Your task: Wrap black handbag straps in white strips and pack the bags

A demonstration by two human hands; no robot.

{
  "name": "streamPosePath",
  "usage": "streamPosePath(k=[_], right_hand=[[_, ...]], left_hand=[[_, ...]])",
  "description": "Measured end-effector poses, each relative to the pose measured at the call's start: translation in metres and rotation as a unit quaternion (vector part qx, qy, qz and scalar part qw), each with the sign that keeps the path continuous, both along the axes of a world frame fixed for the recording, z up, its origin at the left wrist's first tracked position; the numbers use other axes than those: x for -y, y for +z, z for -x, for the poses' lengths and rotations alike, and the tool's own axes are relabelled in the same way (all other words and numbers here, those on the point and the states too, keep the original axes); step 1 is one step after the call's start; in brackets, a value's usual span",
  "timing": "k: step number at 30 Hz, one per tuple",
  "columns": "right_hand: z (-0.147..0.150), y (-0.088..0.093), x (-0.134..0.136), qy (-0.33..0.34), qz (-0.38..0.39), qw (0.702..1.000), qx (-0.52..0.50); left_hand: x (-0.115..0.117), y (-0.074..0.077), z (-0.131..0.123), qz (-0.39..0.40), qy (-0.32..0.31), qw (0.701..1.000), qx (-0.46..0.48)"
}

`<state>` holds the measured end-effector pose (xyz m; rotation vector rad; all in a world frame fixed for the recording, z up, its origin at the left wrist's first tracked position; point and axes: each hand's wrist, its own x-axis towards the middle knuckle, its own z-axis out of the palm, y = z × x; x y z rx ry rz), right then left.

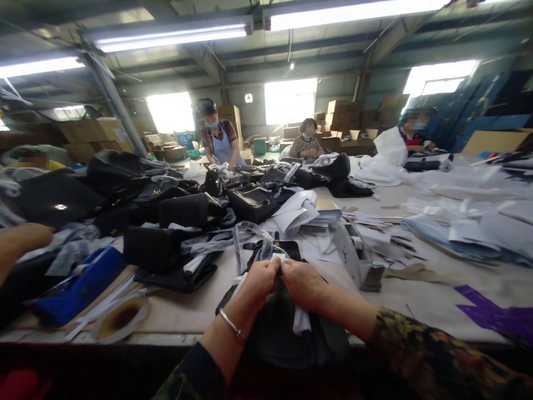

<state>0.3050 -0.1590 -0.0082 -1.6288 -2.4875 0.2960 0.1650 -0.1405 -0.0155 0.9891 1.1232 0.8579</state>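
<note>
My left hand [259, 280] and my right hand [303, 282] meet over a black bag [275, 328] at the table's front edge. Between their pinched fingertips sits a small piece of white wrapping [278, 258], apparently paper or foam. Clear plastic film [245, 239] loops up just behind my fingers, around the bag's strap or handle. A white paper strip [301, 321] hangs down over the bag below my right hand. The underside of both grips is hidden.
Several black bags [183, 211] are heaped to the left and behind. A blue tape dispenser [79, 283], a tape roll [120, 319] and a grey dispenser [358, 255] stand nearby. Purple plastic [491, 311] lies at right. Another person's arm [25, 244] reaches in from the left; several people work across the table.
</note>
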Motion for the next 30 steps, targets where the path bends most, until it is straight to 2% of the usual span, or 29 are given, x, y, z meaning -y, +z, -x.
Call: streamPosePath(k=[6, 8, 9, 10, 13, 16, 19, 22, 24, 27, 29, 30], right_hand=[[-0.001, 0.007, 0.005, 0.024, 0.021, 0.999, 0.026], [-0.008, 0.014, -0.001, 0.029, 0.051, 0.997, -0.04], [-0.013, 0.018, -0.005, 0.002, 0.088, 0.99, -0.108], [-0.017, 0.021, -0.01, -0.04, 0.132, 0.973, -0.185], [-0.024, 0.025, -0.025, -0.167, 0.256, 0.884, -0.352], [-0.021, 0.022, -0.034, -0.197, 0.336, 0.829, -0.402], [-0.015, 0.016, -0.036, -0.214, 0.392, 0.775, -0.447], [-0.012, 0.012, -0.036, -0.219, 0.404, 0.747, -0.48], [-0.012, 0.01, -0.034, -0.222, 0.393, 0.743, -0.494], [-0.01, 0.005, -0.028, -0.226, 0.356, 0.752, -0.507], [-0.008, 0.002, -0.024, -0.223, 0.32, 0.765, -0.513], [-0.006, 0.001, -0.022, -0.22, 0.301, 0.772, -0.515]], left_hand=[[0.0, -0.007, 0.001, -0.075, 0.024, 0.995, -0.063], [-0.002, -0.006, 0.007, -0.088, 0.03, 0.993, -0.079], [-0.003, -0.005, 0.01, -0.091, 0.033, 0.992, -0.085], [-0.003, -0.004, 0.013, -0.094, 0.035, 0.991, -0.089], [0.0, -0.004, 0.015, -0.105, 0.04, 0.989, -0.092], [0.006, -0.008, 0.01, -0.162, 0.031, 0.979, -0.124], [0.012, -0.016, 0.005, -0.251, 0.031, 0.945, -0.207], [0.016, -0.023, 0.003, -0.286, 0.016, 0.927, -0.244], [0.016, -0.024, 0.002, -0.241, -0.017, 0.945, -0.222], [0.016, -0.017, 0.004, -0.054, -0.057, 0.989, -0.122], [0.015, -0.007, 0.006, 0.06, -0.073, 0.994, -0.047], [0.015, -0.003, 0.007, 0.091, -0.077, 0.993, -0.026]])
